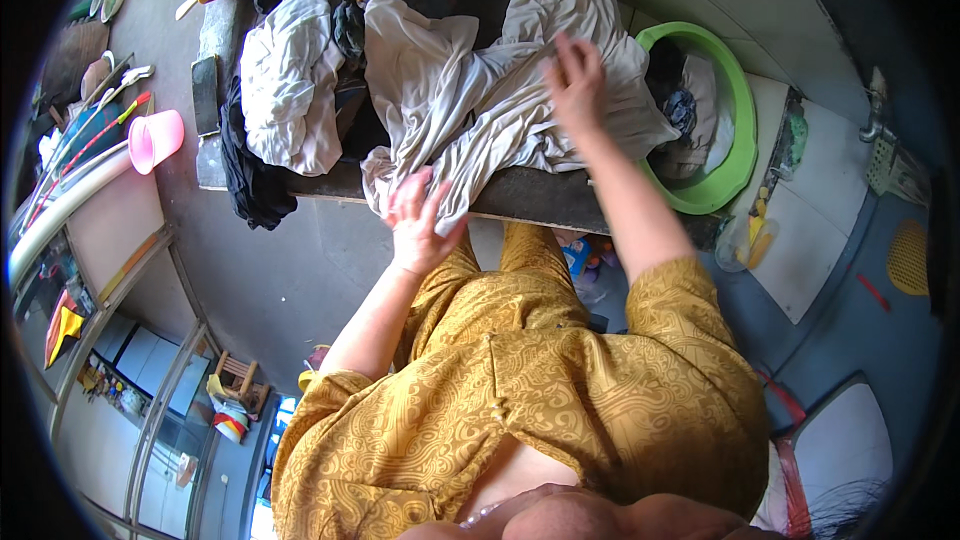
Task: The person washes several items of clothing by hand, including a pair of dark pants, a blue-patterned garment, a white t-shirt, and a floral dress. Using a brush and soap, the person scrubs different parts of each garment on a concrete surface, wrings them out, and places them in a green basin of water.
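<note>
Across the long, flat, dark bench (540, 198), a big, wrinkled, off-white cloth (430, 55) is spread, and its near end is draped over the front edge. If that end is pulled too hard, or weighed down, the whole cloth could be dragged to the floor and made dirty. By the right end of the cloth, a round, bright green plastic basin (745, 130) is seen, with its left rim partly covered. The basin could be tugged if the cloth is caught on it. At the other side, a crumpled white cloth bundle (293, 80) is set, and a limp black cloth (252, 165) is hung over the edge; that one could be slid off if it is bumped.

The right arm is stretched far out, and the right hand (577, 90) is held over the cloth, its fingers a little apart and blurred. The left arm is bent less far forward, and the left hand (418, 220) is held at the draped end, its fingers spread and its thumb out. Whether any cloth is pinched cannot be told.
</note>
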### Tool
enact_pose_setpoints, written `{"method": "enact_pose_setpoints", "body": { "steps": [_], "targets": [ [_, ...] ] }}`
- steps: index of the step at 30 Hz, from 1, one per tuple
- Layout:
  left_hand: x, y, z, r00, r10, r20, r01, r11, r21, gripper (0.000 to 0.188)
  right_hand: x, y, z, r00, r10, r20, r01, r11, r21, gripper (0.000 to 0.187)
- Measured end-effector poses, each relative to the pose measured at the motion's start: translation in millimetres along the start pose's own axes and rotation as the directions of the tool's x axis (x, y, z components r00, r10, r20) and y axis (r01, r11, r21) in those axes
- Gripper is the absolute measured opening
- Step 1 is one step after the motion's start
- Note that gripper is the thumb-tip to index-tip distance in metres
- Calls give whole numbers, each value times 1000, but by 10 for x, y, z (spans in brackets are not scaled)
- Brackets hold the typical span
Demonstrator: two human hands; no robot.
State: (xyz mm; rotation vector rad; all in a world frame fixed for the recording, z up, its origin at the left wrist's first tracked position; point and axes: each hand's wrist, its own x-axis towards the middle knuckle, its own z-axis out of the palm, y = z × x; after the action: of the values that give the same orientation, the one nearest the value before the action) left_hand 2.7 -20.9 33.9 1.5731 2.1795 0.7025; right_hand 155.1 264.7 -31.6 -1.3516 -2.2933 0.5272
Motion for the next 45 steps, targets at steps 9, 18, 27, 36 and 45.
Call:
{"method": "enact_pose_setpoints", "body": {
  "steps": [9, 18, 27, 36, 45],
  "targets": [
    [435, -73, 242, 975, -224, 7, 217, 936, -277, 11, 466, 598, -102, 989, 43, 141, 12, 930, -368, 34],
    [534, 433, 132, 992, -87, 95, 95, 991, -92, 19, -9, 952, -178, 783, 465, 413, -514, 858, 10, 44],
    [559, -50, -58, 844, -421, 333, 508, 826, -243, 15, 492, 509, -233, 848, 206, 489, -302, 945, 126, 32],
    [107, 112, -548, 955, -244, -167, 233, 969, -83, 16, 577, -331, -1544, 848, -430, 309, 102, 706, 701, 15],
    [682, 705, 212, 945, 168, 279, -162, 986, -45, 32, -897, 446, -677, 556, -268, 787, -147, 900, 410, 22]
  ]
}}
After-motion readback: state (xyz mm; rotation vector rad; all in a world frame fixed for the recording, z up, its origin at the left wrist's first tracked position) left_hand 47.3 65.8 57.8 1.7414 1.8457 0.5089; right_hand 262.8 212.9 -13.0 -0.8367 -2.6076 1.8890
